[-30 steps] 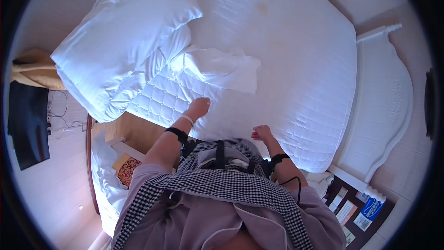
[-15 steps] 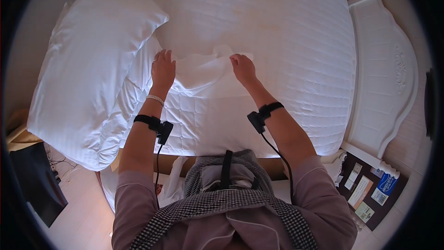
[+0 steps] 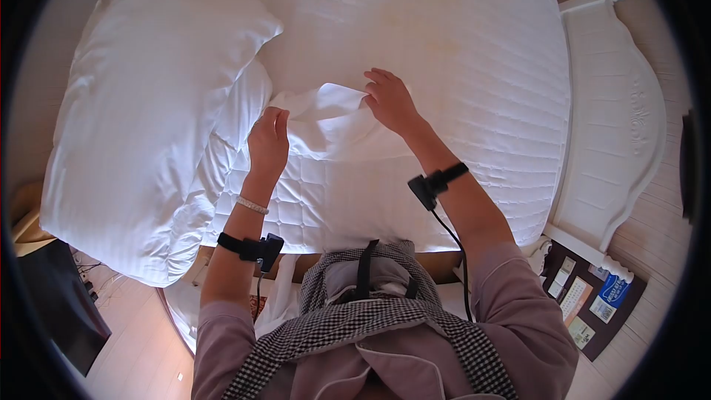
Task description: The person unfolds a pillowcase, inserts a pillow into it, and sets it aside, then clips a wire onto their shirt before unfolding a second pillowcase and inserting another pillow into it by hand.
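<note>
A thin, rumpled white cloth (image 3: 329,122) is stretched between my two hands above the bed; whether it is a pillowcase or a sheet I cannot tell. My left hand (image 3: 268,142) pinches its left end, thumb against fingers. At the opposite end, my right hand (image 3: 391,102) grips the upper corner between thumb and fingers, with some fingertips reaching past it. Beneath lies a white quilted mattress pad (image 3: 489,104) with faint yellowish stains. To the left of my left hand is a large white pillow or folded duvet (image 3: 159,89).
A white carved headboard (image 3: 611,126) borders the bed on the right. Cards and a blue packet lie on a dark bedside table (image 3: 592,300) at lower right. A black panel (image 3: 59,304) and cables are at lower left, by the light floor (image 3: 141,333).
My left hand has drawn back toward me and slightly right. My right hand has shifted a little right and away from me, and the cloth's edge between them has lifted.
</note>
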The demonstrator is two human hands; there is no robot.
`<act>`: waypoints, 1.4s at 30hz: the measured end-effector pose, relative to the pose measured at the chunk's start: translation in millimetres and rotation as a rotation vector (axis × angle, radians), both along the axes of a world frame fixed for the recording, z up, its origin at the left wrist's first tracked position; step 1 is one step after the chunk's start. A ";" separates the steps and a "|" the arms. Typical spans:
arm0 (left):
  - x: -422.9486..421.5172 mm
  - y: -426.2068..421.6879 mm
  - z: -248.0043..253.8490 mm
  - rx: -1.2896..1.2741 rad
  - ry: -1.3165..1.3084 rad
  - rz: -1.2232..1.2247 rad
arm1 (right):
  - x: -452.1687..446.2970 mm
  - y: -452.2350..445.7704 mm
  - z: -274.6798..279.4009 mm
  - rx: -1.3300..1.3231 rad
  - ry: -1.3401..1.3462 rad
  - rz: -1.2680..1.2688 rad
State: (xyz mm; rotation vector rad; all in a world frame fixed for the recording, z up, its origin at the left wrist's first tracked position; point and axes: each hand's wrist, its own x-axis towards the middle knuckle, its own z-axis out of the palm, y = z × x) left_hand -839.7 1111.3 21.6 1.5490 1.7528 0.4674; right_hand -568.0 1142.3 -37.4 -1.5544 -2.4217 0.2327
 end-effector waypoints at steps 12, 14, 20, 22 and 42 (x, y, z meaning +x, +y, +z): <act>77.4 -58.0 106.2 0.720 -0.047 -0.426 | 10.8 -155.8 292.6 0.459 0.155 -0.095; 81.4 -69.3 141.2 0.803 -0.107 -0.441 | 26.6 -180.9 324.6 0.586 0.145 -0.189; 65.7 -119.0 199.7 0.900 -0.332 -0.504 | 54.7 -258.0 359.4 0.408 0.548 -0.778; 63.9 -124.2 205.1 0.880 -0.317 -0.545 | 57.5 -267.9 361.1 0.523 0.497 -0.714; -15.6 -174.3 300.5 0.496 -0.847 -0.637 | 80.2 -418.7 452.5 -0.122 0.782 -0.156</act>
